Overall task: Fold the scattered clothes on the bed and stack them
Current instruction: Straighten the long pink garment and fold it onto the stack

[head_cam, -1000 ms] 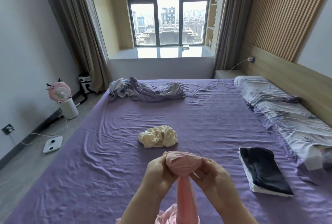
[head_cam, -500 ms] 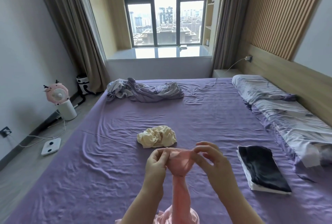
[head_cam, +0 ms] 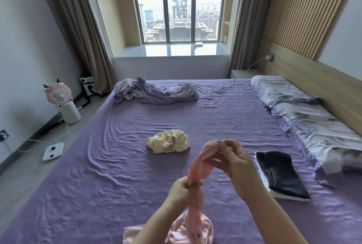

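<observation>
Pink garment (head_cam: pixel 197 167): judged thin, light, limp; it bunched into a rope and sagged under its own weight, so a hem or seam edge seemed the best hold. My right hand (head_cam: pixel 235 162) pinched its top end between thumb and fingertips, raised above the bed (head_cam: pixel 98 175). My left hand (head_cam: pixel 181 189) gripped the bunched middle lower down, fingers curled round it. The remainder lay heaped on the sheet below my wrists.

I see two bare forearms entering from the lower edge of the head view. The left hand (head_cam: pixel 181 191) and right hand (head_cam: pixel 238 164) carry no gloves, rings, watch or bracelet. No sleeve reaches either visible forearm.
</observation>
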Motion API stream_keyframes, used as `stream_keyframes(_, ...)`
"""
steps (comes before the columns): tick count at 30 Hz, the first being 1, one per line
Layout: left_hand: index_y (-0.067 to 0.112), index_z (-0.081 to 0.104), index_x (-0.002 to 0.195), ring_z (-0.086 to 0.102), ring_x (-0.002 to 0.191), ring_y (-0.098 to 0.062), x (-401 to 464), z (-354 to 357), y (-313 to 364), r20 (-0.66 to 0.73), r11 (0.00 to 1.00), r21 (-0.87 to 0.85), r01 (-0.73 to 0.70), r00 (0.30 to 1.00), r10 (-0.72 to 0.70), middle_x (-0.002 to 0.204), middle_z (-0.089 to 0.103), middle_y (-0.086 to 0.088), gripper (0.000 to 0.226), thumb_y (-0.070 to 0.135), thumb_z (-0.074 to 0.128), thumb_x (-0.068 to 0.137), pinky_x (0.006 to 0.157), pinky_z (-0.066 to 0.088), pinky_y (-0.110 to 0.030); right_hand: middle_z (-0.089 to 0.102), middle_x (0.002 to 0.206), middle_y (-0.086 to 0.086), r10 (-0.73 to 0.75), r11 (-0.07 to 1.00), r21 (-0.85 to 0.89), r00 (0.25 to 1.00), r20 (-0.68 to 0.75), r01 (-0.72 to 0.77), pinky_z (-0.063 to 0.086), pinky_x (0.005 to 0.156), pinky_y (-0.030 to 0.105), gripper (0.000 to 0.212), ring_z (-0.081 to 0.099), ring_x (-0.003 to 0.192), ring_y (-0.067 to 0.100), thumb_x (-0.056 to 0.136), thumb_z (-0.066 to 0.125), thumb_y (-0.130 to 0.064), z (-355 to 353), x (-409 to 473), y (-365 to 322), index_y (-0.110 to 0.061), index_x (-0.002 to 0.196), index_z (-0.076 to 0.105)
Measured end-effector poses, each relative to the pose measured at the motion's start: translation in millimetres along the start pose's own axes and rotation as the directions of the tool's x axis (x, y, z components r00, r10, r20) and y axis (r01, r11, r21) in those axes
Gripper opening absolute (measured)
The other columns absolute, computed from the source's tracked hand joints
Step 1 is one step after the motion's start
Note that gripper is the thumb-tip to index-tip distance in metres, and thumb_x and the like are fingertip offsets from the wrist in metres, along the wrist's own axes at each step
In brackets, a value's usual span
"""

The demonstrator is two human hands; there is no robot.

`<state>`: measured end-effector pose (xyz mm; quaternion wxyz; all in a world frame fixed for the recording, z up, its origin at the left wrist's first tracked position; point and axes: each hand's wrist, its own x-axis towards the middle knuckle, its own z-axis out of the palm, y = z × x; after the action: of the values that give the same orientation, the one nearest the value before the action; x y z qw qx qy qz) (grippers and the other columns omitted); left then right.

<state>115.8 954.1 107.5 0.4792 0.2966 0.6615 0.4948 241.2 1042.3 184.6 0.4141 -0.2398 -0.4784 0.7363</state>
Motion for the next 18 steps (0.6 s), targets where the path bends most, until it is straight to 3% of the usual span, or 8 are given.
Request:
stream_keyframes(1,0.003,0.061,0.086,0.058,0.046,-0.010,0,-1,2,-0.027,0.997,-0.060,0.043,0.999,-0.045,0.055,0.063,0.000,0.009,-0.002,0.054,0.089,0.046,0.045,-0.017,0.072,0.084,0.012,0.008,0.998,-0.065,1.000,-0.016,-0.009,0.058,0.069,0.034,0.010,0.071,0.080,0.023,0.095,0.046,-0.004,-6,-1,5,-0.007,0.093,0.055)
stream_keyframes(3,0.007,0.062,0.085,0.061,0.048,-0.013,1,-6,4,-0.038,0.985,-0.146,0.096,0.994,-0.103,0.060,0.065,-0.004,0.021,-0.005,0.046,0.089,0.047,0.049,-0.020,0.072,0.096,0.011,0.059,0.970,-0.233,0.997,-0.051,-0.070,0.057,0.073,0.033,0.011,0.069,0.088,0.019,0.092,0.051,-0.001,-19,-5,20,-0.009,0.097,0.058)
stream_keyframes(5,0.010,0.066,0.096,0.065,0.063,-0.017,2,-10,7,-0.007,0.974,-0.203,0.099,0.995,-0.102,0.077,0.068,-0.009,0.025,-0.004,0.046,0.088,0.056,0.053,-0.027,0.070,0.103,0.005,0.150,0.921,-0.353,0.986,-0.070,-0.165,0.054,0.074,0.027,0.019,0.066,0.092,0.012,0.088,0.059,-0.001,-32,-12,43,-0.015,0.101,0.059)
stream_keyframes(8,0.013,0.055,0.115,0.066,0.075,-0.021,7,-14,10,-0.001,0.916,-0.387,0.107,0.993,-0.116,0.102,0.066,-0.013,0.028,-0.001,0.054,0.091,0.057,0.056,-0.031,0.067,0.102,0.002,0.308,0.874,-0.386,0.951,-0.029,-0.295,0.053,0.072,0.018,0.033,0.064,0.093,0.005,0.082,0.066,0.004,-39,-25,81,-0.018,0.104,0.055)
stream_keyframes(11,0.006,0.049,0.126,0.065,0.075,-0.018,11,-17,12,0.017,0.852,-0.509,0.120,0.991,-0.129,0.098,0.065,-0.007,0.038,-0.004,0.055,0.090,0.056,0.057,-0.031,0.069,0.100,0.004,0.355,0.806,-0.504,0.935,-0.008,-0.310,0.051,0.086,0.026,0.026,0.064,0.094,0.012,0.081,0.068,0.000,-39,-34,114,-0.015,0.101,0.060)
stream_keyframes(14,0.007,0.045,0.132,0.063,0.081,-0.017,15,-23,9,0.011,0.859,-0.504,0.086,0.996,-0.093,0.105,0.061,-0.005,0.046,-0.009,0.051,0.089,0.061,0.058,-0.029,0.067,0.079,0.005,0.353,0.792,-0.495,0.930,-0.107,-0.357,0.050,0.061,0.023,0.008,0.061,0.070,0.014,0.085,0.062,-0.002,-37,-33,131,-0.009,0.084,0.064)
stream_keyframes(18,0.017,0.029,0.143,0.057,0.092,-0.016,20,-37,-11,-0.013,0.940,-0.328,0.093,0.995,-0.103,0.113,0.058,-0.005,0.060,-0.006,0.049,0.092,0.079,0.050,-0.028,0.067,0.072,0.009,0.331,0.832,-0.379,0.910,-0.248,-0.406,0.055,0.051,0.029,0.010,0.066,0.060,0.016,0.088,0.059,0.001,-34,-16,142,-0.006,0.080,0.061)
